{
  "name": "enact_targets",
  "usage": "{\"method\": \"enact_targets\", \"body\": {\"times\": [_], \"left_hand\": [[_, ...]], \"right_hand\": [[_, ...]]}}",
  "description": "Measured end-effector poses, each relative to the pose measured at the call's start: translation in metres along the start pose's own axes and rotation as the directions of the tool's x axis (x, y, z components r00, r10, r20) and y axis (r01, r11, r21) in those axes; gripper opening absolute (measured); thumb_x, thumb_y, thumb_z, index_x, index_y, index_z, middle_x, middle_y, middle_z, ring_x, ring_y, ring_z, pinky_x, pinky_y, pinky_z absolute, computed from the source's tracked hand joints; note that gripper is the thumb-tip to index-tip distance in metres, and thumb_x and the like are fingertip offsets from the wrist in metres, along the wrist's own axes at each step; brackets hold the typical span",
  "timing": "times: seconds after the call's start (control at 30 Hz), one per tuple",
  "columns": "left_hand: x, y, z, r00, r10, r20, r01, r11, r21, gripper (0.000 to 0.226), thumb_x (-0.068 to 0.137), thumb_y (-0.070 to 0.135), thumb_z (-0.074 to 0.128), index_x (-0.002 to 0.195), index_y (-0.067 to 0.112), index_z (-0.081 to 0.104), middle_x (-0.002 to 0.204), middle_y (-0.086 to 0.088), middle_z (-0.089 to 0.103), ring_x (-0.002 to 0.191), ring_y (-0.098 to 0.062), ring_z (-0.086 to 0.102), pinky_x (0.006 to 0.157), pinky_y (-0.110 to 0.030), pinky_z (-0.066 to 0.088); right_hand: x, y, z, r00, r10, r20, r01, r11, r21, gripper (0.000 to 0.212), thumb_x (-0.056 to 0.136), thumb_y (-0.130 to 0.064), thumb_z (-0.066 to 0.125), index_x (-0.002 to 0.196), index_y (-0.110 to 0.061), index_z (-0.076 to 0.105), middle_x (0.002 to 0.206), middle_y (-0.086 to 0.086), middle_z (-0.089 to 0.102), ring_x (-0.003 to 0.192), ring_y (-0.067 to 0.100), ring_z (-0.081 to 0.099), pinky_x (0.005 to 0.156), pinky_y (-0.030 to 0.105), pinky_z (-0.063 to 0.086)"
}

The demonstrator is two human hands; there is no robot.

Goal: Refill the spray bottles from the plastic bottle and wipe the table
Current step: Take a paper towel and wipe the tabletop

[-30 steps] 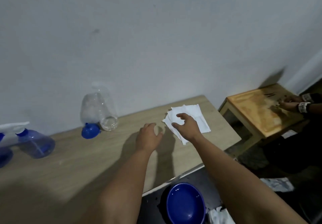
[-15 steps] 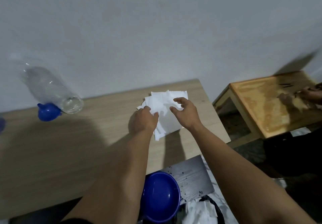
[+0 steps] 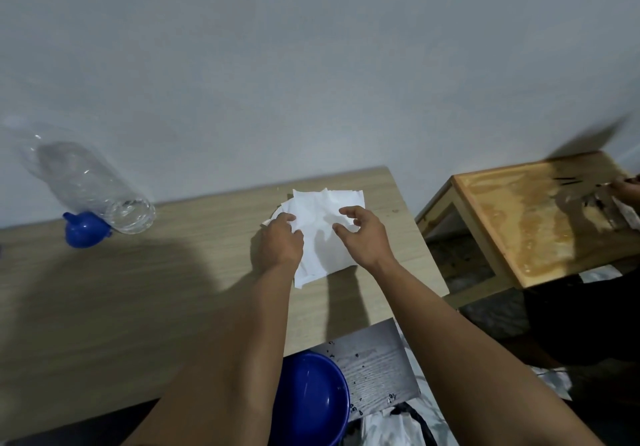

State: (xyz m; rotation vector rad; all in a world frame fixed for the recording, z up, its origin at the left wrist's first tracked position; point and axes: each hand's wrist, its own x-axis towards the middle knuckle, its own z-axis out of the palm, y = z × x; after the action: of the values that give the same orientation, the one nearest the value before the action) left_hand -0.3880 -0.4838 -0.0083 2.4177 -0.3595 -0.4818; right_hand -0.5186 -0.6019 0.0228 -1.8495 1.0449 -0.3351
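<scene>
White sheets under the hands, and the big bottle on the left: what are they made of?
White sheets: likely thin tissue or paper towel, matte, with soft creases and loosely layered edges. Big bottle: clear thin plastic, glossy; the wall shows through it.

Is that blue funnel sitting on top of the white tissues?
No. The blue funnel sits far left on the table beside the clear plastic bottle, well apart from the white tissues.
</scene>
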Motion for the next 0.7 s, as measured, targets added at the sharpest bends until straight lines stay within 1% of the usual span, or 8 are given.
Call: {"method": "enact_targets", "body": {"times": [0.07, 0.17, 0.23, 0.27, 0.37, 0.5, 0.6, 0.7], "left_hand": [[-0.003, 0.001, -0.003, 1.000, 0.021, 0.010, -0.021, 0.998, -0.064, 0.027, 0.085, 0.025, 0.064, 0.110, 0.036, 0.065, 0.102, 0.013, 0.069, 0.094, -0.012, 0.062, 0.082, -0.025, 0.048], [-0.008, 0.005, -0.008, 0.998, 0.043, 0.040, -0.036, 0.987, -0.155, 0.024, 0.091, 0.014, 0.062, 0.112, 0.023, 0.067, 0.103, 0.002, 0.066, 0.083, -0.010, 0.053, 0.065, -0.014, 0.031], [-0.009, 0.006, -0.010, 0.998, 0.039, 0.057, -0.026, 0.976, -0.216, 0.023, 0.090, 0.012, 0.062, 0.110, 0.021, 0.067, 0.102, 0.000, 0.066, 0.082, -0.011, 0.054, 0.057, -0.012, 0.030], [-0.008, 0.006, -0.010, 0.997, 0.028, 0.065, -0.009, 0.964, -0.265, 0.022, 0.089, 0.011, 0.064, 0.108, 0.021, 0.068, 0.102, 0.001, 0.066, 0.084, -0.013, 0.057, 0.060, -0.012, 0.033], [-0.006, 0.007, -0.014, 0.995, -0.026, 0.097, 0.065, 0.901, -0.430, 0.022, 0.084, 0.006, 0.066, 0.093, 0.025, 0.073, 0.101, -0.003, 0.070, 0.087, -0.019, 0.066, 0.073, -0.023, 0.045], [-0.008, 0.010, -0.025, 0.984, -0.055, 0.169, 0.136, 0.846, -0.516, 0.040, 0.082, 0.000, 0.054, 0.080, 0.034, 0.074, 0.086, 0.002, 0.067, 0.065, -0.016, 0.051, 0.063, -0.024, 0.042], [-0.014, 0.017, -0.042, 0.982, -0.022, 0.187, 0.122, 0.832, -0.541, 0.045, 0.083, -0.001, 0.046, 0.086, 0.031, 0.078, 0.083, 0.005, 0.066, 0.063, -0.016, 0.048, 0.062, -0.025, 0.041], [-0.020, 0.025, -0.074, 0.988, 0.036, 0.148, 0.051, 0.838, -0.543, 0.047, 0.084, -0.001, 0.044, 0.097, 0.027, 0.078, 0.083, 0.011, 0.065, 0.066, -0.013, 0.050, 0.064, -0.025, 0.043]], "right_hand": [[-0.001, -0.001, -0.002, 1.000, -0.003, -0.011, 0.004, 1.000, 0.016, 0.035, 0.094, -0.025, 0.073, 0.129, -0.023, 0.067, 0.138, -0.005, 0.061, 0.117, 0.007, 0.053, 0.105, 0.031, 0.047], [-0.003, -0.004, -0.004, 1.000, -0.002, -0.023, 0.003, 1.000, 0.029, 0.034, 0.094, -0.024, 0.073, 0.127, -0.024, 0.067, 0.138, -0.005, 0.061, 0.122, 0.011, 0.056, 0.104, 0.032, 0.048], [-0.004, -0.005, -0.004, 1.000, 0.003, -0.029, -0.002, 0.999, 0.035, 0.033, 0.094, -0.025, 0.074, 0.126, -0.025, 0.068, 0.137, -0.004, 0.062, 0.123, 0.014, 0.056, 0.104, 0.033, 0.048], [-0.005, -0.006, -0.004, 0.999, 0.006, -0.032, -0.004, 0.999, 0.040, 0.033, 0.094, -0.026, 0.074, 0.126, -0.025, 0.068, 0.137, -0.004, 0.062, 0.122, 0.014, 0.056, 0.103, 0.033, 0.049], [-0.009, -0.008, -0.004, 0.999, 0.007, -0.042, -0.006, 0.999, 0.036, 0.032, 0.093, -0.026, 0.075, 0.125, -0.026, 0.069, 0.136, -0.003, 0.062, 0.120, 0.014, 0.056, 0.104, 0.035, 0.049], [-0.017, -0.014, -0.005, 0.999, -0.001, -0.052, 0.002, 1.000, 0.029, 0.031, 0.093, -0.027, 0.075, 0.124, -0.025, 0.069, 0.135, -0.003, 0.063, 0.120, 0.014, 0.057, 0.103, 0.034, 0.049], [-0.024, -0.025, -0.008, 0.998, -0.011, -0.064, 0.013, 1.000, 0.026, 0.030, 0.094, -0.026, 0.074, 0.123, -0.025, 0.069, 0.132, -0.005, 0.064, 0.118, 0.013, 0.057, 0.101, 0.032, 0.048], [-0.034, -0.048, -0.008, 0.997, -0.046, -0.066, 0.049, 0.998, 0.037, 0.028, 0.095, -0.023, 0.072, 0.123, -0.022, 0.071, 0.122, -0.014, 0.063, 0.120, 0.011, 0.058, 0.101, 0.029, 0.047]]}}
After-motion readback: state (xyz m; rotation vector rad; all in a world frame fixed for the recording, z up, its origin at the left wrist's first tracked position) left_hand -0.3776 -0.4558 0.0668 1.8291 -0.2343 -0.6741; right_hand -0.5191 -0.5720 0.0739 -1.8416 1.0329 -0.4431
